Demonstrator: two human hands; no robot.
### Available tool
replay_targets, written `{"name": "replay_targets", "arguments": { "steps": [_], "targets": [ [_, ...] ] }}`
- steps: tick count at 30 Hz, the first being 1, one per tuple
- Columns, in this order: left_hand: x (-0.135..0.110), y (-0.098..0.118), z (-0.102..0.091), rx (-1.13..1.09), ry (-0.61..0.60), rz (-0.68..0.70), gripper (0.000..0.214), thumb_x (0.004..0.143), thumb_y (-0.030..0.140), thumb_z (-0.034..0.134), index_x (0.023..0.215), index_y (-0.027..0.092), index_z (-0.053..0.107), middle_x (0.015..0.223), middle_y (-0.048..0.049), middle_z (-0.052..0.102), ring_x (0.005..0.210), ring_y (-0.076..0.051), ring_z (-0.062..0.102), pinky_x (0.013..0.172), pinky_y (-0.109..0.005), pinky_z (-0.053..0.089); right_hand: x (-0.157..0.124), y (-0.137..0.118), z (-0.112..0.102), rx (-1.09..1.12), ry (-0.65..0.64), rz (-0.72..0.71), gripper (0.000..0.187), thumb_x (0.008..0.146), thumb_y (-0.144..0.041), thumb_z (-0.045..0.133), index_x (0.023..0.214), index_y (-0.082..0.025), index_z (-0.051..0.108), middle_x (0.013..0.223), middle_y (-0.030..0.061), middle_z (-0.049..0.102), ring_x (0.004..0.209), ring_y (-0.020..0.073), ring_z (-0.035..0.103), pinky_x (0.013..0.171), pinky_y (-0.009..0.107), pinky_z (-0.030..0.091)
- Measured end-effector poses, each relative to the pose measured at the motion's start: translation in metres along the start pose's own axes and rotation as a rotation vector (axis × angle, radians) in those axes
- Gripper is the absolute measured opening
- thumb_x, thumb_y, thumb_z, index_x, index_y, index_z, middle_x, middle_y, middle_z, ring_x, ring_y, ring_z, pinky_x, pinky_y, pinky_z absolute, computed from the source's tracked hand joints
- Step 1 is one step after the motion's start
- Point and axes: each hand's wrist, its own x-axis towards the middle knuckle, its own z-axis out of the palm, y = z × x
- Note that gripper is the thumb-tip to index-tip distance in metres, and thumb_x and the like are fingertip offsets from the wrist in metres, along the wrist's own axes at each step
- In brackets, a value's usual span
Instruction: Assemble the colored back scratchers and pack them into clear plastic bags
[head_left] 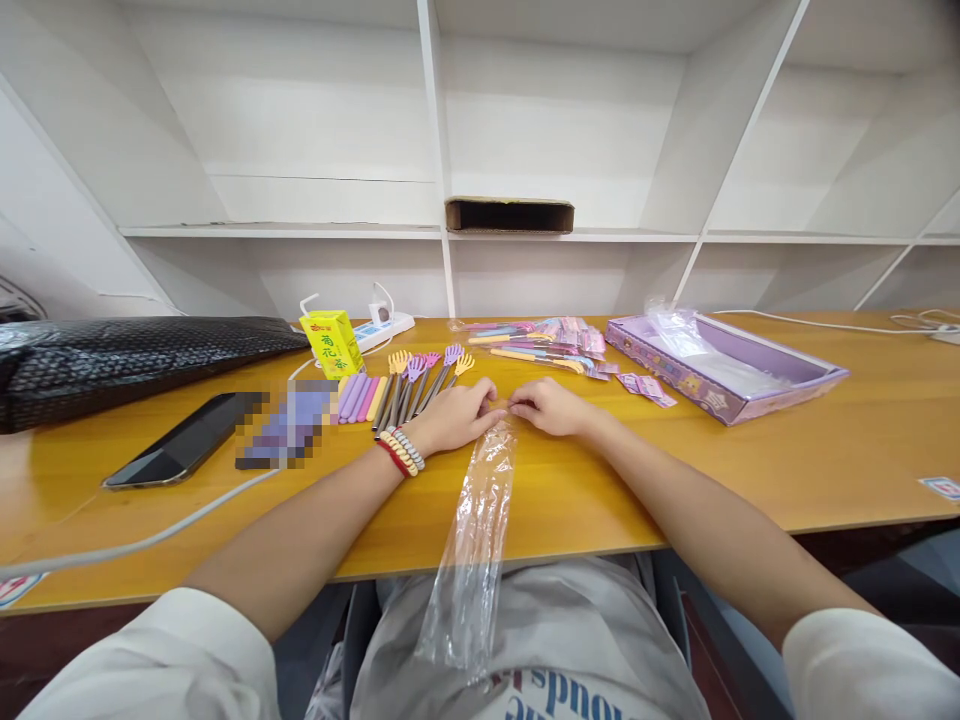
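Note:
A long clear plastic bag (480, 510) hangs from my fingers, over the table's front edge and down onto my lap. My left hand (454, 412) pinches its top end, with the fingers curled together. Close beside it, my right hand (551, 408) is closed too, pinching the same end of the bag. Left of my left hand lie several back scratchers (416, 385) with dark rods and claw-shaped heads in yellow, purple and pink. Next to them is a row of loose coloured handles (361, 399) in purple, pink and yellow.
Wrapped back scratchers (532, 340) are piled behind my hands, near small pink packets (646, 388). An open purple box (739, 405) stands right. At left are a yellow drink carton (332, 343), a phone (184, 440), a white cable (247, 487), a power strip (386, 328) and a black bag (142, 360).

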Motion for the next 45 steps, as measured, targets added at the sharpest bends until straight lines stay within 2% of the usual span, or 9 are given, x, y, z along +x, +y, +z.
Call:
{"name": "replay_targets", "arguments": {
  "steps": [3, 7, 11, 15, 19, 26, 33, 39, 45],
  "targets": [
    [0.0005, -0.0008, 0.0006, -0.01, 0.009, 0.0, 0.032, 0.087, 0.042, 0.043, 0.108, 0.019, 0.048, 0.078, -0.0009, 0.065, 0.071, -0.017, 0.06, 0.064, -0.027, 0.042, 0.0001, -0.0006, -0.0008, 0.019, -0.013, -0.016, 0.02, 0.084, -0.018, 0.047, 0.087, -0.017, 0.067, 0.086, 0.0049, 0.068, 0.075, 0.0135, 0.057, 0.07, 0.024, 0.038],
    [0.0014, -0.001, 0.0005, 0.063, -0.019, 0.066, 0.031, 0.091, 0.039, 0.035, 0.089, 0.019, 0.059, 0.085, -0.0039, 0.066, 0.078, -0.017, 0.06, 0.069, -0.028, 0.042, -0.0008, -0.001, -0.0011, 0.055, -0.009, 0.004, 0.018, 0.084, -0.02, 0.048, 0.086, -0.017, 0.065, 0.08, 0.0038, 0.067, 0.069, 0.0116, 0.055, 0.066, 0.023, 0.037],
    [0.0016, -0.0006, 0.0002, 0.069, -0.015, 0.069, 0.033, 0.091, 0.038, 0.035, 0.089, 0.019, 0.062, 0.088, -0.0049, 0.066, 0.08, -0.017, 0.06, 0.07, -0.027, 0.042, -0.0018, -0.0017, -0.0006, 0.107, -0.052, 0.04, 0.014, 0.08, -0.024, 0.055, 0.087, -0.016, 0.064, 0.073, 0.0018, 0.064, 0.062, 0.01, 0.053, 0.061, 0.021, 0.036],
    [0.001, 0.0, -0.0001, 0.041, -0.023, 0.053, 0.033, 0.09, 0.041, 0.036, 0.086, 0.019, 0.061, 0.083, -0.0045, 0.065, 0.076, -0.016, 0.059, 0.067, -0.027, 0.041, -0.0017, -0.0027, -0.0013, 0.11, -0.061, 0.066, 0.013, 0.081, -0.021, 0.052, 0.084, -0.016, 0.063, 0.072, 0.0017, 0.064, 0.062, 0.0096, 0.052, 0.06, 0.021, 0.035],
    [0.0006, 0.0003, -0.0002, 0.035, -0.036, 0.04, 0.032, 0.088, 0.043, 0.039, 0.088, 0.019, 0.059, 0.08, -0.004, 0.064, 0.073, -0.016, 0.059, 0.065, -0.026, 0.041, -0.0016, -0.0046, -0.0028, 0.116, -0.044, 0.082, 0.013, 0.081, -0.018, 0.05, 0.083, -0.015, 0.062, 0.073, 0.0019, 0.063, 0.062, 0.0096, 0.051, 0.06, 0.021, 0.035],
    [0.0016, -0.001, 0.0015, 0.058, -0.048, 0.119, 0.031, 0.091, 0.036, 0.034, 0.088, 0.02, 0.061, 0.083, -0.0036, 0.065, 0.076, -0.016, 0.059, 0.068, -0.026, 0.04, -0.0024, -0.005, -0.0016, 0.192, -0.052, 0.03, 0.016, 0.08, -0.02, 0.052, 0.091, -0.016, 0.063, 0.075, 0.0019, 0.064, 0.065, 0.0104, 0.053, 0.063, 0.021, 0.038],
    [0.0006, 0.001, 0.0001, 0.028, -0.055, 0.089, 0.031, 0.089, 0.039, 0.037, 0.085, 0.02, 0.061, 0.077, -0.0032, 0.064, 0.071, -0.015, 0.058, 0.066, -0.026, 0.04, -0.0014, -0.0052, -0.002, 0.181, -0.055, 0.031, 0.014, 0.079, -0.017, 0.052, 0.084, -0.016, 0.066, 0.074, 0.0011, 0.065, 0.063, 0.0095, 0.052, 0.063, 0.021, 0.037],
    [0.0018, -0.0014, 0.0013, 0.027, -0.065, 0.165, 0.032, 0.091, 0.035, 0.035, 0.087, 0.02, 0.062, 0.083, -0.0039, 0.065, 0.077, -0.016, 0.058, 0.071, -0.027, 0.041, -0.0028, -0.0055, -0.0026, 0.191, -0.063, -0.002, 0.016, 0.079, -0.021, 0.053, 0.086, -0.016, 0.068, 0.073, 0.0011, 0.065, 0.063, 0.0102, 0.053, 0.061, 0.021, 0.037],
    [0.0007, -0.0017, 0.0008, -0.015, -0.099, 0.133, 0.033, 0.089, 0.044, 0.037, 0.09, 0.019, 0.06, 0.082, -0.0037, 0.064, 0.076, -0.016, 0.059, 0.068, -0.025, 0.041, -0.0013, -0.0049, -0.0021, 0.148, -0.012, -0.011, 0.018, 0.079, -0.017, 0.051, 0.083, -0.016, 0.068, 0.079, 0.0028, 0.067, 0.069, 0.0112, 0.056, 0.067, 0.022, 0.038]
  ]
}}
